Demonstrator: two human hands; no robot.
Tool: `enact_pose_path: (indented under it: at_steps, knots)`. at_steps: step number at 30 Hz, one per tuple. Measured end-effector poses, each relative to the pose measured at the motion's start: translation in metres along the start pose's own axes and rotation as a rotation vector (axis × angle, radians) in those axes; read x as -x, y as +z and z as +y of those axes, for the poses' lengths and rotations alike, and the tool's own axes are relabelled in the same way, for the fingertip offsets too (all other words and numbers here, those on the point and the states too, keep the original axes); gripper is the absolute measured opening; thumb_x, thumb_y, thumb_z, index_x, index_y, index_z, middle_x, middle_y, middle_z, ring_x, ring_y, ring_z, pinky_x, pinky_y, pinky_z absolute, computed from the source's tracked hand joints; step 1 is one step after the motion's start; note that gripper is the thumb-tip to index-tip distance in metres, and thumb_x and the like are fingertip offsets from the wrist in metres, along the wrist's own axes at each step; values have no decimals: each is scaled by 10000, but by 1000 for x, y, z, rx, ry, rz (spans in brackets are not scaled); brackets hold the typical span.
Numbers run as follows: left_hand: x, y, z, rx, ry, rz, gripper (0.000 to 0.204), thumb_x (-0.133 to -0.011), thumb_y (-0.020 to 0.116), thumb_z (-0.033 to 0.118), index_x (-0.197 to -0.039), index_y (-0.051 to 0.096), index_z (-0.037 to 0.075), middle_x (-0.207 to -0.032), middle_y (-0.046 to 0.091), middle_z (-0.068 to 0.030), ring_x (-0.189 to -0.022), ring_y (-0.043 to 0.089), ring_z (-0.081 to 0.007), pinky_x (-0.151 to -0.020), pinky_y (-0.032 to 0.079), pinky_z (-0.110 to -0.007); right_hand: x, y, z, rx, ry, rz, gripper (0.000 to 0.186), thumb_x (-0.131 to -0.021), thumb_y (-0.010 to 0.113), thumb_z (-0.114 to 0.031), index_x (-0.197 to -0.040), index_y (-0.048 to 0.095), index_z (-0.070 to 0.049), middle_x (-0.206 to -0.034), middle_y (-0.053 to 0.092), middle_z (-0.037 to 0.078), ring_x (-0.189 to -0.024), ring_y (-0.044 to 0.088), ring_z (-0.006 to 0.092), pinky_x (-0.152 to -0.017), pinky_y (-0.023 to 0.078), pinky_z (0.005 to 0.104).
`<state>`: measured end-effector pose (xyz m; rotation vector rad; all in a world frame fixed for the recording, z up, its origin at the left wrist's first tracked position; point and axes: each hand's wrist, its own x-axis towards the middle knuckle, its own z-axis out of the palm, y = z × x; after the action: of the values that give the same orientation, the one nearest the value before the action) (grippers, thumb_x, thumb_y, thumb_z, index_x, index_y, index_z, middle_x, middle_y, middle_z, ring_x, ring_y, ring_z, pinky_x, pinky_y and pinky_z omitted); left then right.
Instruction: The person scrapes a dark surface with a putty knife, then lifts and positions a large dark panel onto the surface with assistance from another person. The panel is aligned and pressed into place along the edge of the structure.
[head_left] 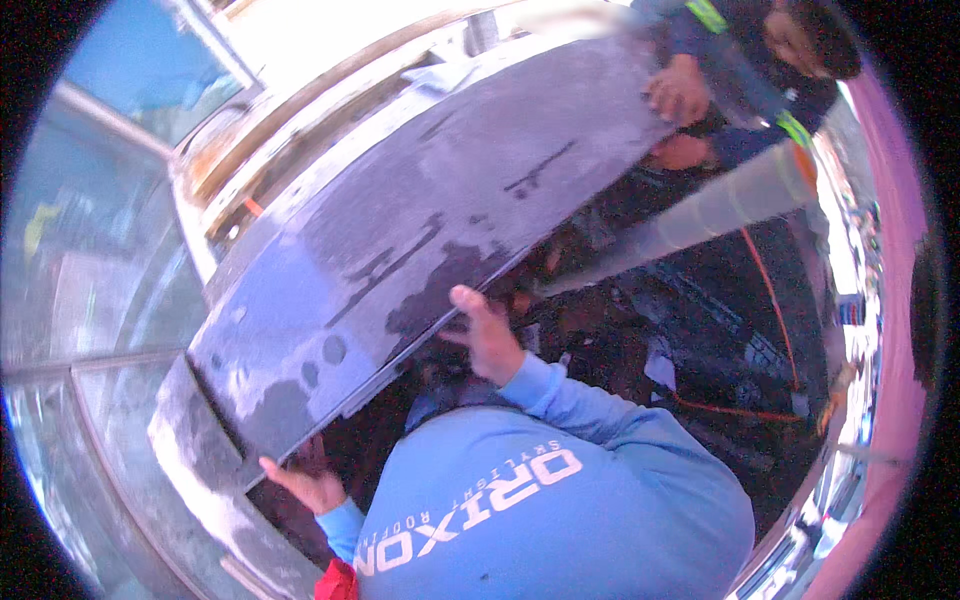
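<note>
Harsh daylight from the top of frame; background up there is clipped to white, hiding detail. Grey panel [500, 130] mid-exposed, bluish-violet cast toward its lower left. Dark cavity [700, 330] beneath sits in deep shadow, grainy, mostly unreadable. Glass panes [95, 270] at left look hazy, with reflections. Blown highlights down the right side too, pink-purple tint near the rim. Soft focus overall. Fisheye bends straight edges; corners vignette to black.
</note>
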<state>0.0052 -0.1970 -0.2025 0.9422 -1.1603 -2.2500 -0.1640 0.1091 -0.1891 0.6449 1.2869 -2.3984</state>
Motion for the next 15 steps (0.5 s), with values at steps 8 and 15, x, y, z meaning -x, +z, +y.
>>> enact_pose_path:
  at_steps: [8, 15]
  knots:
    - [-11, 0, -12, -166, 31, 196, 834, -878, 564, 674, -1453, 400, 94, -1443, 455, -136, -1264, 474, -322, -1044, 405, -495, 13, 4, -26, -52, 4, -142, 562, -848, 713, -467, -1287, 565, -151, -1256, 578, 30, -1189, 534, 206, -958, 455, 520]
    - [-25, 9, -24, -161, -14, 190, 865, -870, 576, 668, -1466, 379, 73, -1475, 423, -142, -1285, 453, -334, -1088, 364, -488, 9, 2, -20, -63, -3, -113, 658, -848, 701, -453, -1376, 464, -139, -1321, 538, 70, -1212, 530, 251, -954, 445, 540]
